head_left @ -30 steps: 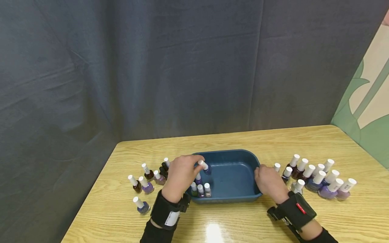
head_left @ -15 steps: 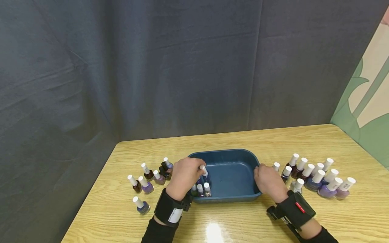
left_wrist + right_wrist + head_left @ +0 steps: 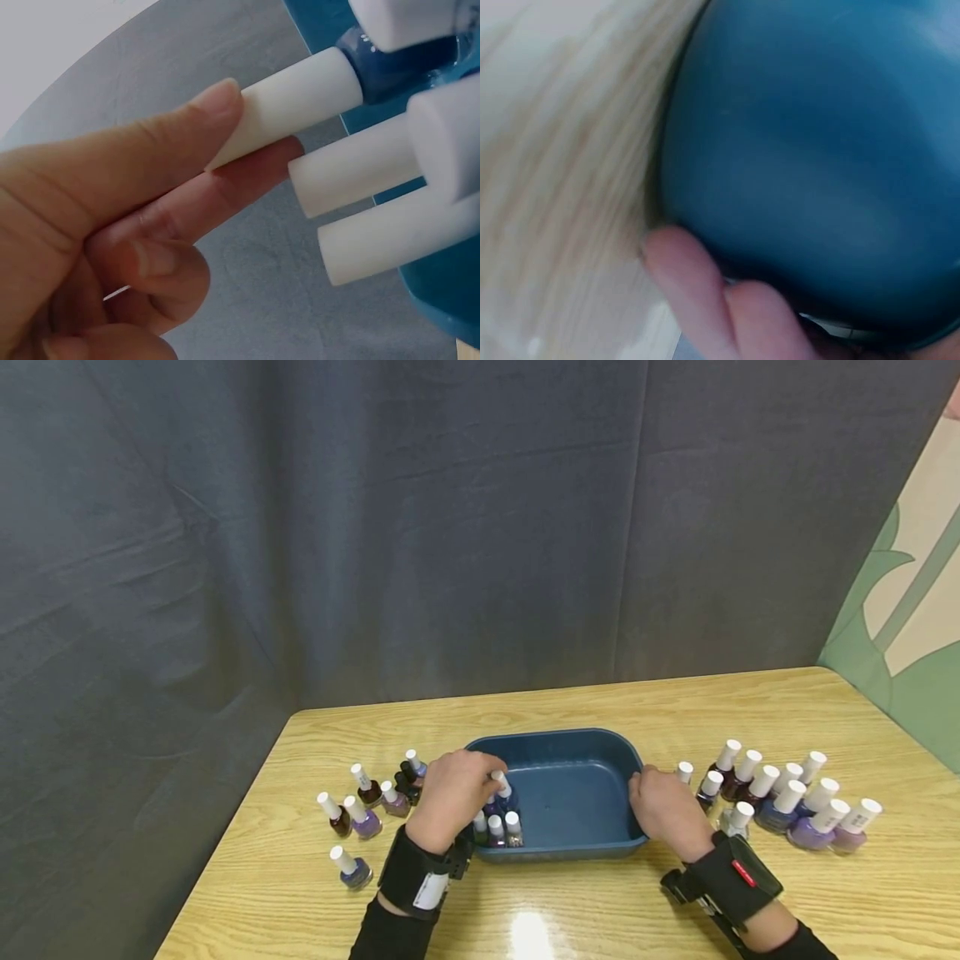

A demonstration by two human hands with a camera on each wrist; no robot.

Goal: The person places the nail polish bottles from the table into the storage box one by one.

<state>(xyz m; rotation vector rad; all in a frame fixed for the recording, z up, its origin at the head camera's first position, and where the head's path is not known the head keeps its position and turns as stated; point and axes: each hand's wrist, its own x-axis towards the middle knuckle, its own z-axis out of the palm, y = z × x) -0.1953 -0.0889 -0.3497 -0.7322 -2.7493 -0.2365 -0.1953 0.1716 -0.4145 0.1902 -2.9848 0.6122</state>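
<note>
My left hand (image 3: 452, 795) pinches the white cap (image 3: 304, 97) of a dark blue nail polish bottle (image 3: 509, 802) between thumb and forefinger. The bottle stands nearly upright inside the left part of a dark blue plastic bin (image 3: 573, 806). Close beside it in the bin are several other white-capped polish bottles, among them a glittery one (image 3: 513, 831) at the front; the left hand partly covers this group. My right hand (image 3: 667, 810) grips the bin's right rim, its fingertips (image 3: 682, 259) lying along the outside of the wall in the right wrist view.
Left of the bin, several polish bottles stand scattered on the wooden table (image 3: 247, 893), including a blue one (image 3: 356, 872) and a purple one (image 3: 366, 822). A denser group with a lilac bottle (image 3: 810, 835) stands right of the right hand. A grey curtain (image 3: 480, 527) hangs behind.
My left hand has lowered the tilted dark blue bottle into the bin, where it now stands more upright near the others. The right hand has stayed on the rim.
</note>
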